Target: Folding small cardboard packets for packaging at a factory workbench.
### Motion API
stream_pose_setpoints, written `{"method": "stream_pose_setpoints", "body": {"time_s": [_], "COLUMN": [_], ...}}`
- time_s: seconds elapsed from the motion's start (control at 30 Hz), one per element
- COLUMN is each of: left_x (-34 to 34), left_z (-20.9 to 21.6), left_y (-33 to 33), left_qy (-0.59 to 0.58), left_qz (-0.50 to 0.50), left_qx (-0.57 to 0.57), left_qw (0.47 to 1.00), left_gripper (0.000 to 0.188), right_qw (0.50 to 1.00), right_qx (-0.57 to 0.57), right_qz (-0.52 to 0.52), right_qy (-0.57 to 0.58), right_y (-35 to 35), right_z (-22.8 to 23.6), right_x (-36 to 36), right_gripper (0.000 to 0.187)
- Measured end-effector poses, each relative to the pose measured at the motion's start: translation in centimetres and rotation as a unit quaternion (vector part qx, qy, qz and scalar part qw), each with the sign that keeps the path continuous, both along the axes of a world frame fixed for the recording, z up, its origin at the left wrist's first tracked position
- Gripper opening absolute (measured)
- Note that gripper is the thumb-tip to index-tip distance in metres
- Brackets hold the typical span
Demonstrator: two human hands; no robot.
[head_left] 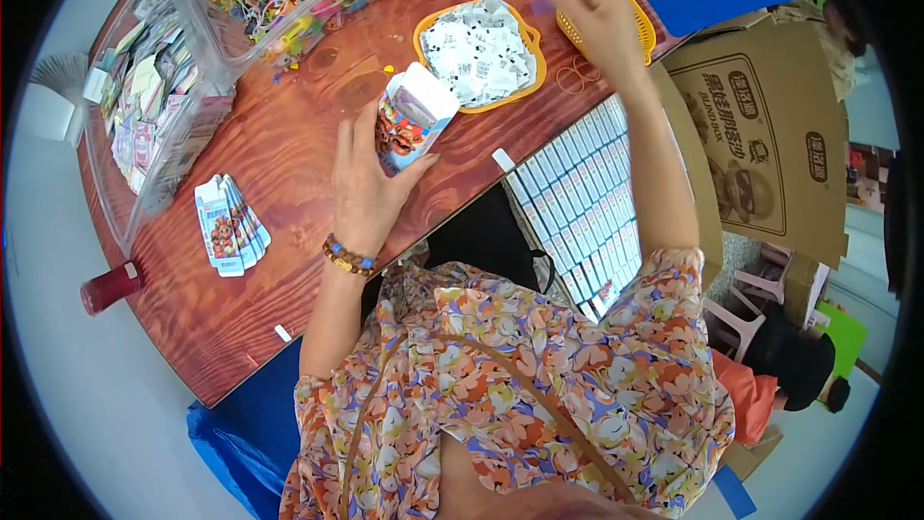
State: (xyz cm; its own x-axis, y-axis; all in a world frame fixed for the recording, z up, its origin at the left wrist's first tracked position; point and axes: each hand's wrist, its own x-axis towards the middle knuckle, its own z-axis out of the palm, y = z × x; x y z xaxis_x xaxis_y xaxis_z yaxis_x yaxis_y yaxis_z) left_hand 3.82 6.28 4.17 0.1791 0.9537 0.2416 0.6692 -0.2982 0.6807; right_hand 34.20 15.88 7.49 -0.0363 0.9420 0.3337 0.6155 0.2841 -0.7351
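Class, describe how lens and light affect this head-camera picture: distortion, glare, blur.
Head view: black rim around the picture; the table bows along its left edge; pale glare along the edges of the left clear bin; the right hand slightly soft, perhaps from motion.

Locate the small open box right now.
In the head view, the small open box is in the left hand, left of centre, just below and left of the yellow basket of white packets.

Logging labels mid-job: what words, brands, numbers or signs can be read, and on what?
Brown carton: large dark lettering, legible, wording not copied.
Open box in the left hand: print too small to read.
Fanned cartons, white packets, paper slips, rowed boxes: too small.
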Motion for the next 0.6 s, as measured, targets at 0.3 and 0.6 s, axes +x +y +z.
{"method": "stream_pose_setpoints", "body": {"time_s": [0.3,0.6], "left_x": [-0.4,-0.3], "left_z": [-1.3,-0.9], "left_y": [-0.8,-0.5], "left_qy": [0.009,-0.002], "left_qz": [0.008,-0.002], "left_qx": [-0.011,-0.005], "left_qw": [1.000,1.000], "left_gripper": [0.084,0.083], "right_qw": [0.926,0.909], "right_qx": [-0.211,-0.121], "right_qz": [-0.143,-0.203], "right_qy": [-0.279,-0.344], "right_y": [3.8,2.4], "right_z": [-6.2,-5.0], "right_x": [11.2,11.5], "right_gripper": [0.024,0.029]}}
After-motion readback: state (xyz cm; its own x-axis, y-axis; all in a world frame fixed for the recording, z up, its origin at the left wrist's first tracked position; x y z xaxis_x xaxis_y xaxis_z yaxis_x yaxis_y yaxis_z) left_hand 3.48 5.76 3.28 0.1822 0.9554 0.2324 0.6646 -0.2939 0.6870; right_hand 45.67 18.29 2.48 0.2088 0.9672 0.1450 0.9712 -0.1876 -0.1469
